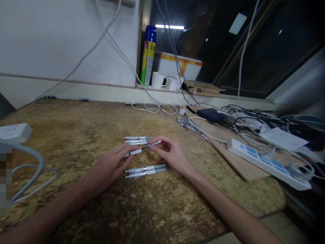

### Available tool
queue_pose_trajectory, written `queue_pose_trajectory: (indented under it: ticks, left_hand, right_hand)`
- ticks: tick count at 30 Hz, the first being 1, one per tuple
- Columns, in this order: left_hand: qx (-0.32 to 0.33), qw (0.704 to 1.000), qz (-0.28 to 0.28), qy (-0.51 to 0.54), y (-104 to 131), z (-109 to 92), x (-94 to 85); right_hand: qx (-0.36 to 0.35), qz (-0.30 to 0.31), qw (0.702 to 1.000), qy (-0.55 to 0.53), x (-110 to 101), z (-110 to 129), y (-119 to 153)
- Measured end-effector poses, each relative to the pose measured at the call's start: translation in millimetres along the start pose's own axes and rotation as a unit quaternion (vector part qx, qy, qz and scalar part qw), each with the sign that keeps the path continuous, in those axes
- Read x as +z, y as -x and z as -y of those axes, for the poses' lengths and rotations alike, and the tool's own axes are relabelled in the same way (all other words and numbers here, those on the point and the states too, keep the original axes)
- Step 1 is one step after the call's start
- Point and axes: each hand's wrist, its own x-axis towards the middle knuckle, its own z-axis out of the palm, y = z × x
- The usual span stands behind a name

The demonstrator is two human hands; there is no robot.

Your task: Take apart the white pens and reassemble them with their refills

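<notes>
Worn tabletop (88,123), dark window (213,44) at one o'clock
Left hand (110,162) and right hand (174,154) pinch one pen (135,152) between them; power strip (266,164) at three.

Count: 1 left hand (109,165), 1 right hand (174,155). Pens: 5 visible (2 far pens (137,142), 2 near pens (144,173), 1 held pen (135,152)). Also 1 mug (157,80), 1 spray can (148,57), 1 long power strip (265,163). Cables (243,123): too tangled to count.

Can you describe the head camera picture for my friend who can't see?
Left hand and right hand hold pen parts over a worn table; more pens lie just beyond and nearer. A white power strip sits at right.
</notes>
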Motion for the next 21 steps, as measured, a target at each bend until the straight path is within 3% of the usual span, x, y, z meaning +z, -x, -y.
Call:
queue_pose_trajectory:
  ticks: [8,21]
  left_hand:
    - [0.002,1.000,-0.016,-0.024,1.1,8.8,0.6]
    - [0.008,0.998,-0.028,-0.049,1.3,4.1,-11.1]
  right_hand:
    - [0.037,-0.027,0.999,-0.006,-1.2,0.7,-1.8]
    - [0.049,-0.093,0.991,-0.079,-10.6,3.4,-5.4]
